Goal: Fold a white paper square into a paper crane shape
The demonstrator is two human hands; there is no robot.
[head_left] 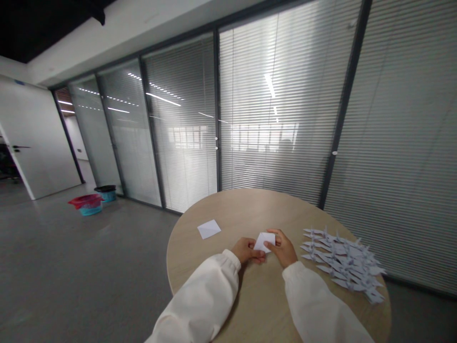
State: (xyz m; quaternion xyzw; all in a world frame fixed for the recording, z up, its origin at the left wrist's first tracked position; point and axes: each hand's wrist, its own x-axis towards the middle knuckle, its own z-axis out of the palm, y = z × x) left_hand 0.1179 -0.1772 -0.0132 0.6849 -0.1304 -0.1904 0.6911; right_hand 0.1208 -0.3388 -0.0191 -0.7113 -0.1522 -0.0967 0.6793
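A small piece of folded white paper [263, 241] is held between my two hands, just above the round table. My left hand [247, 249] pinches its left edge, with the fingers closed. On the right side, my right hand [282, 247] grips the same paper, thumb on the near face and fingers behind. Part of the paper is hidden by my fingers. Farther left on the tabletop lies a flat white paper square [209, 229], apart from both hands. Right of my right hand, several white folded paper cranes [342, 259] stand crowded in rows.
The round wooden table [200, 267] stands close to a glass partition [271, 109] with blinds. On the floor at left are a blue bin with a red liner [89, 205] and another with a black liner [106, 192]. A white door [39, 143] stands ajar.
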